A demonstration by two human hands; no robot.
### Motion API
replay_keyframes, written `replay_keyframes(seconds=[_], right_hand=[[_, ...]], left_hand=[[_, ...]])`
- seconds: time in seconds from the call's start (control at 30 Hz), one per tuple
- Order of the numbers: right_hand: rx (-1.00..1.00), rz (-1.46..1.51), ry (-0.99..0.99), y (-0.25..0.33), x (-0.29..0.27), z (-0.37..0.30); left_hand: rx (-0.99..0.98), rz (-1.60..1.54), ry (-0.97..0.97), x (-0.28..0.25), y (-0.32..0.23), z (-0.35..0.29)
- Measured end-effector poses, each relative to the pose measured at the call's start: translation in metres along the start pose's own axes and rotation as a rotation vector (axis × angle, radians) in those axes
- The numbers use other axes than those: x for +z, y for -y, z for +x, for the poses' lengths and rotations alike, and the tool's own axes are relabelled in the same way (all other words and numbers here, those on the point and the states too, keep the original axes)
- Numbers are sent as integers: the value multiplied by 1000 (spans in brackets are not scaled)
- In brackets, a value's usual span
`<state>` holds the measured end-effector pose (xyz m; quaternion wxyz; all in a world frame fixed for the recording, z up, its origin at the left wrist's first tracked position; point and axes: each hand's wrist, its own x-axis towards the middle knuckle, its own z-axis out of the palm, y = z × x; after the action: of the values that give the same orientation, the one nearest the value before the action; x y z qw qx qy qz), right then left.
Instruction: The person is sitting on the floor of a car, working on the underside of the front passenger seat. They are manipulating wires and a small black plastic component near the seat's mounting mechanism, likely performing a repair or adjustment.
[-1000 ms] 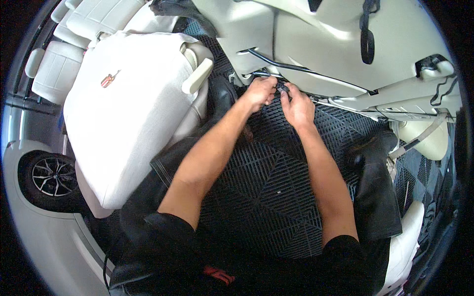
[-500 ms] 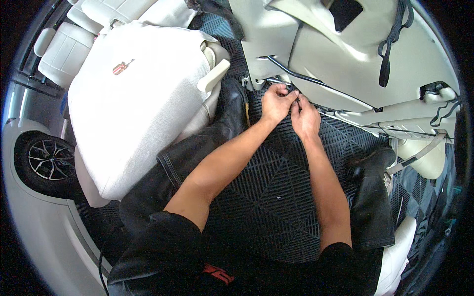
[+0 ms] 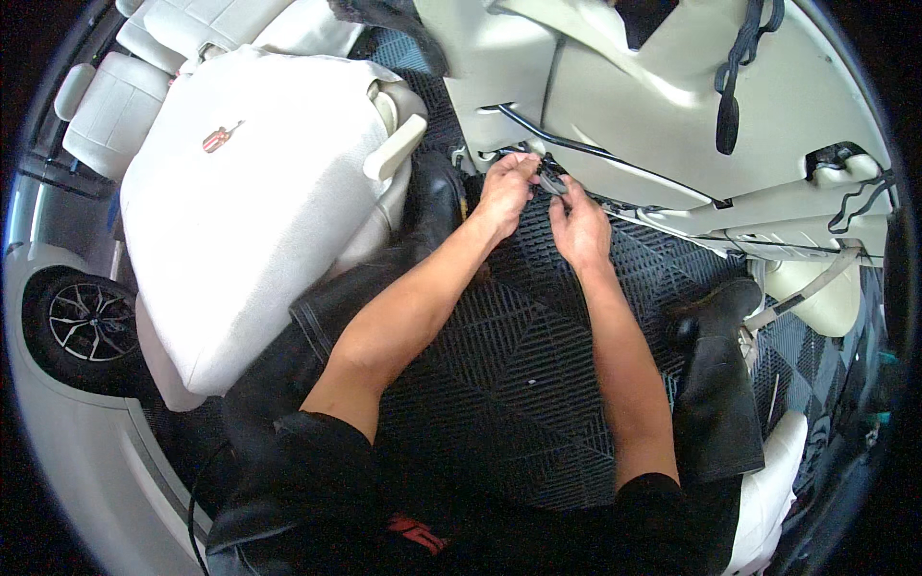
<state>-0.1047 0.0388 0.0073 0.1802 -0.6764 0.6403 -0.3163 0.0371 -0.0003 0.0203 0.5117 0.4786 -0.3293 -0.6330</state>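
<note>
At the lower edge of a beige interior trim panel (image 3: 624, 173), my left hand (image 3: 507, 192) is closed in a pinch. Dark wiring (image 3: 528, 152) runs close by its fingertips, but what lies in the pinch is too small to make out. My right hand (image 3: 582, 227), just to the right, has its thumb and fingers closed on a small dark grey rounded piece (image 3: 551, 181), whose kind I cannot tell. This piece sits between the two hands, over the black ribbed floor tiles (image 3: 538, 326).
A large white-covered seat (image 3: 259, 192) stands to the left, with a red-handled screwdriver (image 3: 222, 136) lying on it. Black strap loops (image 3: 732, 96) hang at the upper right. A pale seat-belt strap (image 3: 805, 298) slants on the right. A car wheel (image 3: 91, 322) shows far left.
My hands, which were together at the fingertips, have drawn slightly apart. The dark grey piece now shows between them. The whole view has shifted a little.
</note>
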Motion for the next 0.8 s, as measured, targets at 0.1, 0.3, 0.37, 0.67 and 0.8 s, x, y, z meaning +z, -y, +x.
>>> replay_keyframes(seconds=[0.1, 0.3, 0.37, 0.67, 0.8], right_hand=[[-28, -34, 6, -5, -2, 0], [-1, -68, 47, -5, -3, 1], [-29, -96, 35, -9, -4, 0], [26, -119, 86, -3, -1, -1], [35, -151, 97, -11, -8, -3]], left_hand=[[-18, -98, 14, 0, 1, 1], [-30, 6, 101, 0, -10, 0], [-237, 291, 247, -6, -20, -8], [224, 143, 337, -33, -41, -5], [93, 109, 159, -19, -54, -25]])
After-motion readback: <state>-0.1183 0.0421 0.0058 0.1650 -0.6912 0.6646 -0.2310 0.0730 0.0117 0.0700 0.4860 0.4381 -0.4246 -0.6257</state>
